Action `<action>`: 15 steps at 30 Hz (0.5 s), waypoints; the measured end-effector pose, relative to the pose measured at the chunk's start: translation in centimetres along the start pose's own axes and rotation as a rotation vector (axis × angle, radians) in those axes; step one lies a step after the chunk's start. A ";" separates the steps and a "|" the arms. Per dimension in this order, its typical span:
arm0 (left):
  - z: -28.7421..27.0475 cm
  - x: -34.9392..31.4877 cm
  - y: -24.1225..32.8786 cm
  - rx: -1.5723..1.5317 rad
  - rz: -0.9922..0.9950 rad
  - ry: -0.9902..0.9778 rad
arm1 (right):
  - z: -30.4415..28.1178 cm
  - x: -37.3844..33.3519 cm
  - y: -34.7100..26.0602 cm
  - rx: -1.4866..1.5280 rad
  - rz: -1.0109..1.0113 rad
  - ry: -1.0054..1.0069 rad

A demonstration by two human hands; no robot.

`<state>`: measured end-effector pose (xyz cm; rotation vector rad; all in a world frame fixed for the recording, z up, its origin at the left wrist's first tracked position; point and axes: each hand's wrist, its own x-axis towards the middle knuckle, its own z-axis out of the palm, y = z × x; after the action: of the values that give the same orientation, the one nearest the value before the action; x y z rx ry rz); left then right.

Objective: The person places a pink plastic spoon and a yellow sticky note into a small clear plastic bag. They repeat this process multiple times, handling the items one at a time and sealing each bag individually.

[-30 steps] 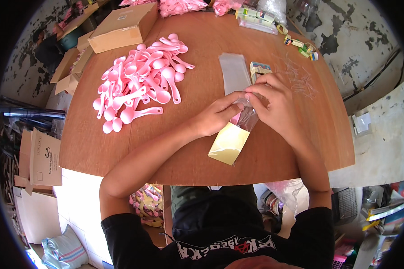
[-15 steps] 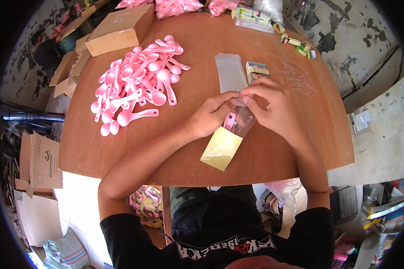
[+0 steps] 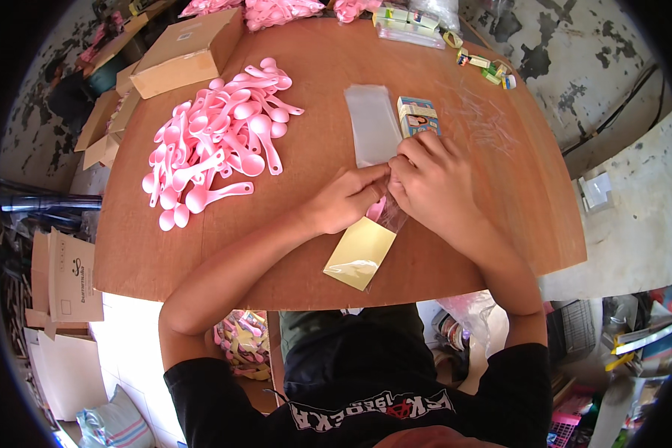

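Head view. Both hands meet at the middle of the brown table (image 3: 500,246). The left hand (image 3: 347,198) and the right hand (image 3: 429,183) are each pinched on the upper end of a clear plastic sleeve (image 3: 367,243) that holds a yellow card (image 3: 360,250). A pink spoon (image 3: 377,209) shows between the two thumbs, partly inside the sleeve's mouth; how far in it sits cannot be made out. Neither hand is loose; both are closed in a fingertip grip on the sleeve's opening.

The sleeve's long axis runs on a diagonal, from the fingers down and to the person's left toward the table's near edge. Its lower end lies flat on the wood, just clear of the edge. The sleeve lies below both hands, toward the person's body, and the two hands are about equally near to it.

Beyond the right hand, touching its fingertips, is a small printed box (image 3: 418,116). Beside that lies a stack of empty clear bags (image 3: 372,123). A heap of pink spoons (image 3: 216,145) lies well to the left, nearer the left hand. A cardboard box (image 3: 187,52) stands at the far left corner.
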<state>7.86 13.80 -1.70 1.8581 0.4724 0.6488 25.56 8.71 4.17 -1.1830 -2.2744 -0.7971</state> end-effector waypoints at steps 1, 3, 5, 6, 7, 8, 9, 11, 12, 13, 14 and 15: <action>-0.1 0.0 0.0 0.000 0.000 0.000 | 0.0 0.1 0.0 0.012 0.013 -0.001; -0.2 0.0 0.4 0.045 -0.021 -0.045 | 0.3 0.1 0.3 0.128 0.103 0.009; -0.4 -0.2 0.6 0.036 -0.037 -0.065 | 0.8 0.0 1.0 0.244 0.191 0.020; -0.5 -0.2 0.7 0.026 -0.053 -0.085 | 1.2 -0.1 1.6 0.425 0.282 0.037; -0.4 -0.3 0.5 0.026 -0.051 -0.085 | 1.3 -0.2 2.1 0.605 0.371 0.054; -0.3 -0.3 0.2 -0.002 -0.044 -0.072 | 0.9 -0.2 2.5 0.675 0.482 0.006; -0.2 -0.3 -0.1 -0.031 -0.037 -0.060 | 0.9 -0.3 2.9 0.671 0.479 0.006; 0.0 -0.2 -0.4 -0.126 -0.019 -0.029 | 1.1 -0.1 3.6 0.826 0.486 0.095; 0.1 -0.2 -0.5 -0.221 -0.005 0.001 | 0.8 0.1 3.7 0.797 0.359 0.109; 0.1 -0.3 -0.6 -0.220 -0.007 0.007 | 0.3 0.2 3.5 0.802 0.356 0.108; 0.1 -0.3 -0.5 -0.260 -0.019 0.009 | -0.5 0.3 3.0 0.764 0.342 -0.002; 0.1 -0.2 -0.5 -0.300 -0.032 0.012 | -1.0 0.3 2.5 0.726 0.328 -0.111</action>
<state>7.73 13.76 -2.26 1.5612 0.3886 0.6702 27.64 9.40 5.80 -1.1911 -2.0737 0.2177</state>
